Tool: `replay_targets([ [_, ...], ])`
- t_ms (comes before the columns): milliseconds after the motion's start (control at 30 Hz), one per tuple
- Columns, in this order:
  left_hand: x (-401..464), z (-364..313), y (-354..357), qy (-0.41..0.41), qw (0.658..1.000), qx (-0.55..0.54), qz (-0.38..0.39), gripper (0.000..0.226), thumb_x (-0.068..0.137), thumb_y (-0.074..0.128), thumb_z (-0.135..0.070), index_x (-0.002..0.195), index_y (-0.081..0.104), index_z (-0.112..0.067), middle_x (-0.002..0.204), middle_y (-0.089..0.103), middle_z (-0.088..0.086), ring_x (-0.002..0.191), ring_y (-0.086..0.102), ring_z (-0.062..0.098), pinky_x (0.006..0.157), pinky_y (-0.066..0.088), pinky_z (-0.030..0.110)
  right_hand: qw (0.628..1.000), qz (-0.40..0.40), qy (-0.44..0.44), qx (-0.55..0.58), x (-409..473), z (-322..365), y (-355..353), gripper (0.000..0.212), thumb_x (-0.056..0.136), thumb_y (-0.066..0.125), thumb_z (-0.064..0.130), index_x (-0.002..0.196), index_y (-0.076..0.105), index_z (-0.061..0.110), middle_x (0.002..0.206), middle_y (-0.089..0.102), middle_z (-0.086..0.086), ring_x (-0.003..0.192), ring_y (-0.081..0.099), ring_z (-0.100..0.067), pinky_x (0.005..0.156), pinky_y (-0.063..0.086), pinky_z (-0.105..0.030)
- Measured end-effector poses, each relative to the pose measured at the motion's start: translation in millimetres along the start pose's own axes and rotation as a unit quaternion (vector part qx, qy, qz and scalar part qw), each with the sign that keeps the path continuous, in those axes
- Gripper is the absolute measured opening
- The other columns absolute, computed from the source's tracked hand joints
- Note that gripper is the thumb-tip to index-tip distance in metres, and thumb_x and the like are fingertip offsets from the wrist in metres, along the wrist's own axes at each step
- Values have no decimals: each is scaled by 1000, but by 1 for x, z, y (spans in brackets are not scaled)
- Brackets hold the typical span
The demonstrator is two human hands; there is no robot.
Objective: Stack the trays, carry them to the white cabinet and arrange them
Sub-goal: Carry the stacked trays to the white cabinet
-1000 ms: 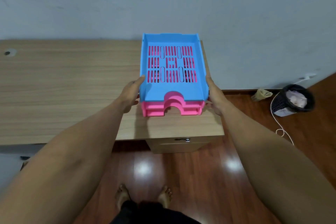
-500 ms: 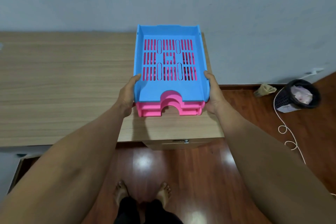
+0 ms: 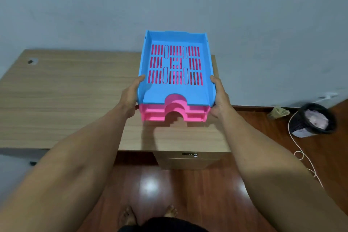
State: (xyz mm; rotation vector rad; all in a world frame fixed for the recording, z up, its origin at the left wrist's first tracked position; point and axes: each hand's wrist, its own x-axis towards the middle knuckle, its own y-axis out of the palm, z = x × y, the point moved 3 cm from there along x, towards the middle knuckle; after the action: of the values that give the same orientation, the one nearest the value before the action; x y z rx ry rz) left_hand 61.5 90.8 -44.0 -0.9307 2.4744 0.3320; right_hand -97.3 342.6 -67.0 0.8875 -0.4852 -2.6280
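A blue slotted tray [image 3: 160,94] sits on top of two pink trays [image 3: 156,116], forming one stack. My left hand [image 3: 130,95] grips the stack's left side and my right hand [image 3: 220,98] grips its right side. The stack is held above the right end of the wooden desk [image 3: 66,100], with its shadow on the desktop below. No white cabinet is in view.
A drawer unit [image 3: 188,160] sits under the desk's right end. A black waste basket [image 3: 313,118] and a white cord [image 3: 301,154] lie on the wooden floor to the right. A grey wall stands behind the desk. My bare feet show at the bottom.
The tray stack has risen off the desktop in both hands and sits higher over the desk's right end; my view has shifted back slightly.
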Motion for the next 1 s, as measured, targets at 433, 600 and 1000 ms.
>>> replay_targets([
  [433, -56, -42, -101, 70, 994, -45, -77, 51, 82, 65, -65, 110, 71, -24, 106, 76, 2, 91, 70, 22, 73, 52, 34, 997, 33, -29, -63, -16, -7, 113, 78, 58, 94, 49, 122, 74, 9, 119, 78, -16, 111, 75, -38, 103, 55, -57],
  [600, -101, -41, -171, 94, 983, -77, -138, 42, 84, 65, -63, 101, 70, -25, 102, 75, 2, 89, 69, 21, 73, 52, 35, 993, 81, -35, -77, -51, -36, 183, 74, 60, 90, 46, 120, 75, 7, 115, 79, -17, 108, 76, -39, 98, 58, -56],
  [1000, -289, 11, -359, 158, 937, -144, -275, 39, 95, 60, -49, 113, 71, -17, 91, 82, -1, 65, 76, 9, 51, 55, 21, 956, 259, 20, -140, -188, -172, 339, 90, 51, 96, 50, 127, 71, 9, 120, 77, -18, 112, 74, -40, 100, 57, -58],
])
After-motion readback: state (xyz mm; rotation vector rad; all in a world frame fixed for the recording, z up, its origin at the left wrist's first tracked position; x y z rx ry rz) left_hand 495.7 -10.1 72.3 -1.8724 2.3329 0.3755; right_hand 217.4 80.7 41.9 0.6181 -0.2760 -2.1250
